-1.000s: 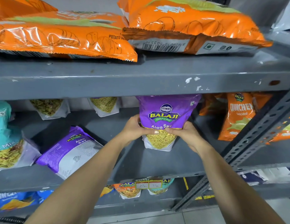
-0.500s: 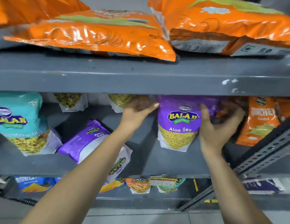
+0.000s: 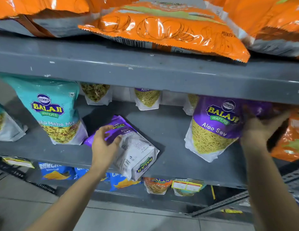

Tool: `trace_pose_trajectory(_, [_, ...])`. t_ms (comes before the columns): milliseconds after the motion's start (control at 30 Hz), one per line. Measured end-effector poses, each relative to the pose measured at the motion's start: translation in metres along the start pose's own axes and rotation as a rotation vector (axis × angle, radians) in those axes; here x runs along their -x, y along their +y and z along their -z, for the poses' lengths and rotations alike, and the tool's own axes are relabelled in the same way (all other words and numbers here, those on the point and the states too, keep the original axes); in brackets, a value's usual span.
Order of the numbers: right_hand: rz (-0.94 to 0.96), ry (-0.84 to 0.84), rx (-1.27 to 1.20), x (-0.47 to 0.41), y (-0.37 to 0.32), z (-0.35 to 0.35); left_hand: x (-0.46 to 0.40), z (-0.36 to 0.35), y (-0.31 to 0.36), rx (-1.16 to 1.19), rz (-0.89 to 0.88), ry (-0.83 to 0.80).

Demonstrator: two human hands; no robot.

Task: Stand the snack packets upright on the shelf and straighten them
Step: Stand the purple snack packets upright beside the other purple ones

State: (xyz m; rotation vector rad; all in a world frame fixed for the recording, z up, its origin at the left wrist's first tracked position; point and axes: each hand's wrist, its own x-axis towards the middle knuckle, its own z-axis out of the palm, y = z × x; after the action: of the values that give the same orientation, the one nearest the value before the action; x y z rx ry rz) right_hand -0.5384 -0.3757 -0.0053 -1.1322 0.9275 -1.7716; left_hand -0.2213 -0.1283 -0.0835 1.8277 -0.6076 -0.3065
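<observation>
A purple Aloo Sev packet lies flat on its back on the grey middle shelf, its bottom end hanging over the front edge. My left hand rests on its upper left part, fingers curled over the purple top. A second purple Aloo Sev packet stands upright to the right. My right hand touches its right upper side, fingers spread against it. A teal mix packet stands upright at the left.
Large orange wafer bags lie flat on the top shelf and overhang its edge. Small packets stand at the back of the middle shelf. An orange packet stands at the far right. Blue and orange packets fill the lower shelf.
My left hand left the upright purple packet and dropped onto the flat-lying one. My right hand stays at the upright packet's right side. The camera view shifted left and closer.
</observation>
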Motion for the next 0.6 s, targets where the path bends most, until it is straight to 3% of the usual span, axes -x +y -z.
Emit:
trace_pose_trajectory(67, [-0.130,-0.047,-0.026,-0.021,-0.006,0.004,-0.004,0.002,-0.009,-0.029,0.026,0.027])
trace_pose_trajectory(167, [-0.159,-0.131,0.032,-0.034,-0.013,0.007,-0.003,0.001,-0.018,-0.117,0.097,0.043])
trace_pose_trajectory(267, [-0.113,-0.083,0.105,-0.035,-0.015,0.008,0.007,-0.006,-0.021,-0.160,0.138,0.072])
trace_pose_trajectory(367, [-0.110,0.004,0.060,-0.023,-0.007,0.017,0.014,-0.010,-0.024,-0.057,0.213,0.132])
trace_pose_trajectory(500, [0.340,0.217,0.380,0.049,0.005,0.020,0.022,-0.011,-0.029,0.181,0.365,0.265])
trace_pose_trajectory(533, [0.440,0.198,0.399,0.078,0.007,0.011,0.025,-0.012,-0.030,0.270,0.433,0.277])
trace_pose_trajectory(600, [0.464,-0.017,0.382,0.133,0.012,-0.016,0.028,-0.012,-0.035,0.459,0.585,0.230])
